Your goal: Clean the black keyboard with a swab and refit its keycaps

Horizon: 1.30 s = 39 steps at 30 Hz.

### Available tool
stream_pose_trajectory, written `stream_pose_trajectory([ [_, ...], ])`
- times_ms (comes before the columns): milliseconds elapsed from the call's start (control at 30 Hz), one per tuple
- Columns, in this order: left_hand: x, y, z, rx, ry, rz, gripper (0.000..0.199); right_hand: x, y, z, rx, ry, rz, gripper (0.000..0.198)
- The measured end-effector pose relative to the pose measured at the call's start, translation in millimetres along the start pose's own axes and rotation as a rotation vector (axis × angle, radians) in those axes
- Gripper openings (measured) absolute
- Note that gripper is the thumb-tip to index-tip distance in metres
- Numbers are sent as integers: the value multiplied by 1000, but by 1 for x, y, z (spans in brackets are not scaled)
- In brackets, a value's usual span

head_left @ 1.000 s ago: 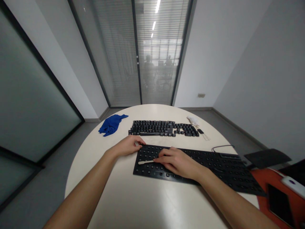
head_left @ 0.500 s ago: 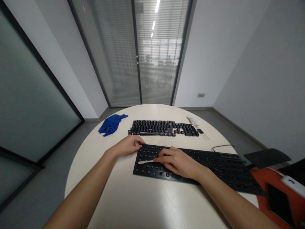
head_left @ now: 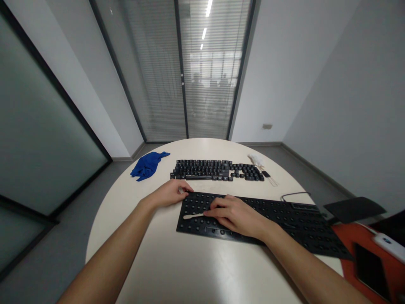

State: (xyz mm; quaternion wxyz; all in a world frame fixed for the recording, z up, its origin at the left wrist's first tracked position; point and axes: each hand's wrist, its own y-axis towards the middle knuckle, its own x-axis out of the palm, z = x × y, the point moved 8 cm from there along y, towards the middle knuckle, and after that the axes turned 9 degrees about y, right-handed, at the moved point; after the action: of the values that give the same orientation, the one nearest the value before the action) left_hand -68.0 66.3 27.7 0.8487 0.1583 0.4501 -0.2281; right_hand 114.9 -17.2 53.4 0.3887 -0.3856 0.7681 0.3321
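On the smooth, pale, rounded table (head_left: 190, 270), your right hand (head_left: 232, 213) pinches a slim whitish stick (head_left: 191, 216) over the black, studded keyboard base (head_left: 294, 223); your left hand (head_left: 169, 193), fingers bent, meets its far-left corner, any grip unclear. Beyond lie blocky keycaps (head_left: 202, 169) and crumpled blue cloth (head_left: 148, 166), facing slatted blinds (head_left: 155, 84).

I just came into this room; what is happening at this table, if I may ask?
A person's right hand holds a white stick over a black keyboard base. The left hand is at its far left corner. Black keycaps lie in rows beyond it, with a blue cloth to their left.
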Motion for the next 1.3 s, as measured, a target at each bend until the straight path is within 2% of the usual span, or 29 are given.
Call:
stream_pose_trajectory([
  [500,-1,0,1,-14,1,7,28,-1,0,-3,-22,-23,19,36],
  [633,-2,0,2,-20,1,-3,28,0,0,-8,-68,-20,36,34],
  [1133,-1,1,0,-24,-9,2,27,7,5,-17,-119,-87,-26,34],
  [1300,0,1,-1,-29,-13,3,27,-6,1,-15,-94,17,43,32],
])
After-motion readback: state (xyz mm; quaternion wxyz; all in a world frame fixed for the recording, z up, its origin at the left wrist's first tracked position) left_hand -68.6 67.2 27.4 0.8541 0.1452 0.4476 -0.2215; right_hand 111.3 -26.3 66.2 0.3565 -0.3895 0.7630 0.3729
